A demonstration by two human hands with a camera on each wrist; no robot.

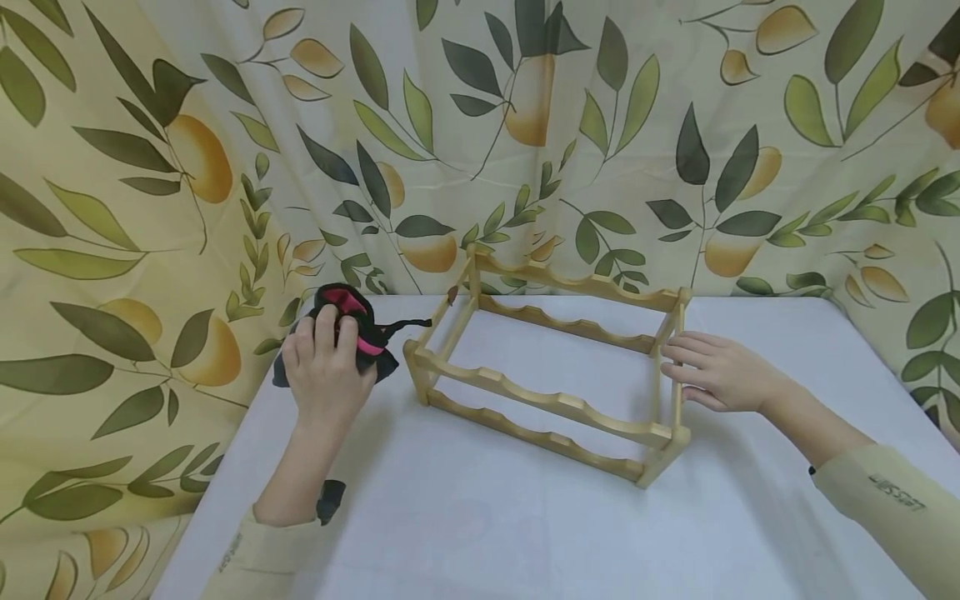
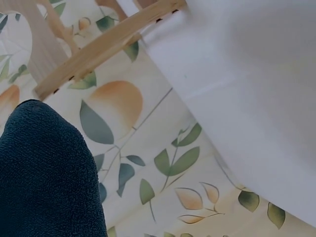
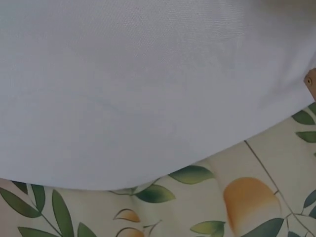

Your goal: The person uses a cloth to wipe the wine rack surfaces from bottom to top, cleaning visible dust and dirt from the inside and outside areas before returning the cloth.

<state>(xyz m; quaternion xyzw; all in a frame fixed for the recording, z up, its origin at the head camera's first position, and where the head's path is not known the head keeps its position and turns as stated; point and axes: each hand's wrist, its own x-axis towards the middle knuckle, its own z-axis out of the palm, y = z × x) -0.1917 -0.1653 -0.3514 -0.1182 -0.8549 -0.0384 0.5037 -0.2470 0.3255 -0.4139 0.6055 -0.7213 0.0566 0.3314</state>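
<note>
My left hand (image 1: 327,362) grips a crumpled dark cloth bundle (image 1: 382,364) with black and bright pink parts at the table's left side. A thin black cord sticks out of it towards the rack. Close up in the left wrist view, dark blue fuzzy cloth (image 2: 47,173) fills the lower left corner. A light wooden rack (image 1: 540,402) with wavy scalloped rails stands on the table, between the hands. At its right end, my right hand (image 1: 720,371) holds the end rail, fingertips reaching past it. In the right wrist view only a wooden corner (image 3: 311,81) shows.
A white cloth covers the table (image 1: 480,533). Behind and to the left hangs a curtain (image 1: 465,167) printed with leaves and orange fruit. The rack's left end post is close beside the cord.
</note>
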